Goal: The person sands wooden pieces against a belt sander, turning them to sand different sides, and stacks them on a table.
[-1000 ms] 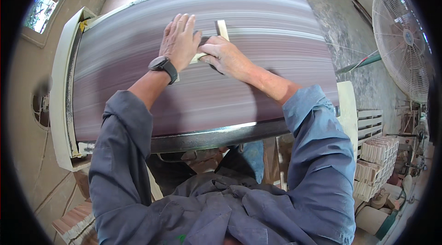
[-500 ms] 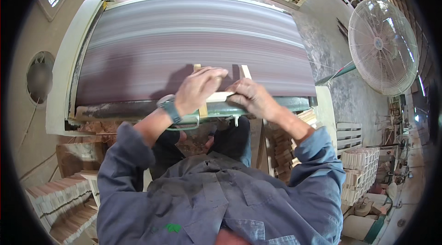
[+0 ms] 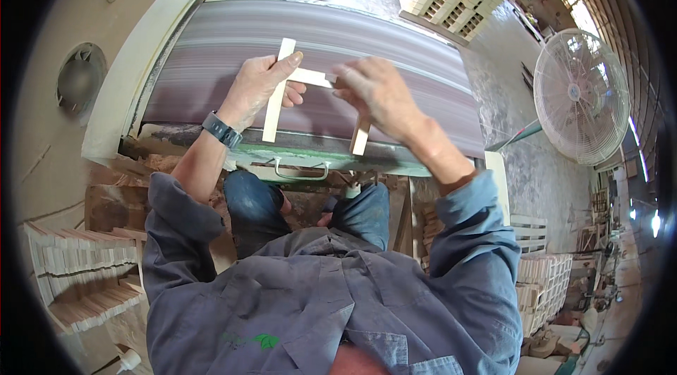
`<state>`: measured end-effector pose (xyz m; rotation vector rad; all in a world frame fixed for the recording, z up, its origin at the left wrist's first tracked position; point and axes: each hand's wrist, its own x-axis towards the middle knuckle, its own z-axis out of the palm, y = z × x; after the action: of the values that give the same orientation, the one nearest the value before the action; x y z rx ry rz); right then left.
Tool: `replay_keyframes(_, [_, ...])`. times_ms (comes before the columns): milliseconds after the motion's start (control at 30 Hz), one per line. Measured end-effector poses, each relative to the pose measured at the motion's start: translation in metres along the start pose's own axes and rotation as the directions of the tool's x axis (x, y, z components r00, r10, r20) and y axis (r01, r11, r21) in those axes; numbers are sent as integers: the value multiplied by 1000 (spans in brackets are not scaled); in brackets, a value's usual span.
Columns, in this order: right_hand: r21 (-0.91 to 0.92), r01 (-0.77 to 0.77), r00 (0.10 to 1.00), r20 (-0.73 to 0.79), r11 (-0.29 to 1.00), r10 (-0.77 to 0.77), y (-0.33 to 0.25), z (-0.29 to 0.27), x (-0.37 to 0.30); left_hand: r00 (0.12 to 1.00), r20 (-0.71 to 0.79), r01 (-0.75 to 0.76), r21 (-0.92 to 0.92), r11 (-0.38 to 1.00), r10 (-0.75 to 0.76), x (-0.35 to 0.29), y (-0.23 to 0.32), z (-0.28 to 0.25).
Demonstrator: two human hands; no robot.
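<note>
Head view: pale wooden frame (image 3: 278, 93) in hands.

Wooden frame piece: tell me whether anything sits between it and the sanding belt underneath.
Nothing visible does. The left hand and right hand hold the wooden frame piece over the sanding belt; the belt below shows bare, with no other object on it.

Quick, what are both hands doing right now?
Left hand: closed on the wooden frame piece.
Right hand: closed on the same piece.

Head camera — looks steeply down, close over sanding belt (image 3: 310, 58).
</note>
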<state>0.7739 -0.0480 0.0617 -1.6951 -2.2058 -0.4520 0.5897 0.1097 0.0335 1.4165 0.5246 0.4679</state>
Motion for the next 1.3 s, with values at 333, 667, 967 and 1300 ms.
replay_keyframes(333, [369,-94,994,84,925,68,26,132,38,965,-252,115,645,755,68,52,-61,-56])
replay_keyframes(667, [606,-21,997,-41,795,58,42,227,77,919,57,-145,969,198,391,119,-123,-87])
replay_keyframes(967, [652,-39,995,-43,757,88,77,228,66,907,-9,-198,874,444,422,139,-117,-66])
replay_keyframes(1300, [619,-131,987,7,774,162,128,203,11,913,38,-289,763,579,406,174,-118,3])
